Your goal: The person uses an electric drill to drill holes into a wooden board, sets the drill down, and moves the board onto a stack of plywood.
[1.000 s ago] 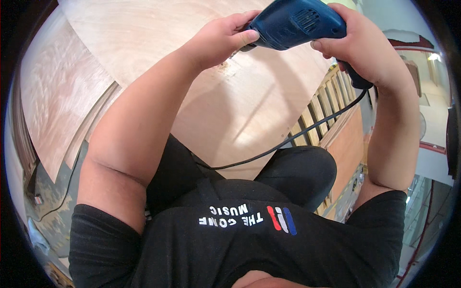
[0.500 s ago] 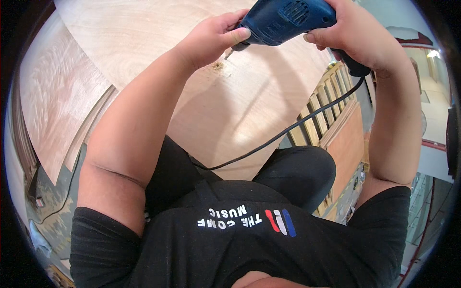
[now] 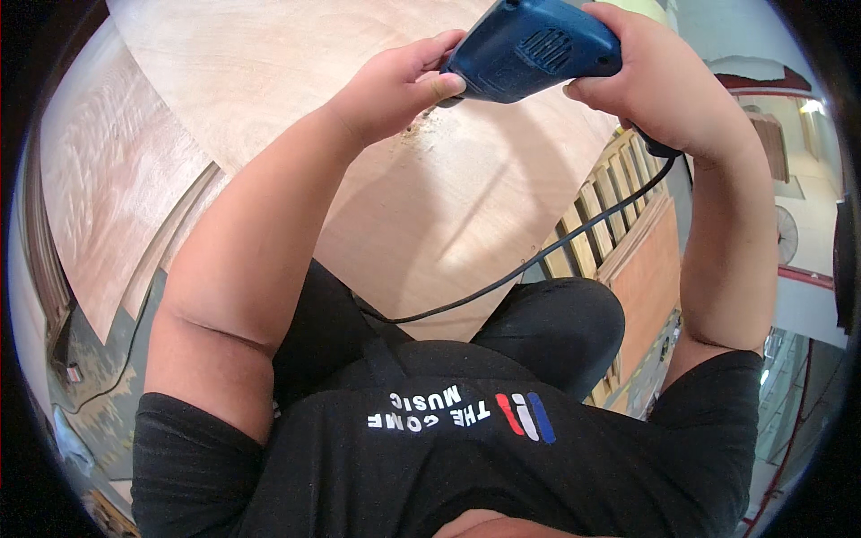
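Observation:
Both hands are on a corded blue power drill (image 3: 529, 54) at the top of the view. My left hand (image 3: 395, 85) is closed around its front end, the thumb lying along the blue casing. At the back, my right hand (image 3: 650, 81) grips the handle, most of which it hides. Beneath the drill is a large pale plywood sheet (image 3: 404, 224). Wood shavings (image 3: 414, 133) lie on the sheet just below my left hand. The drill's bit is out of sight behind the drill and my fingers.
A black power cord (image 3: 538, 255) runs from the handle across the sheet to my lap. More plywood sheets (image 3: 112, 170) are stacked at the left. To the right stand wooden slats (image 3: 605, 211) and a brown stack of boards (image 3: 641, 278). A round fan (image 3: 787, 238) shows at far right.
The drill has tilted, its front dipping toward the sheet. Its bit, visible earlier by the shavings, is now hidden. Both hands still hold the drill and have shifted only slightly.

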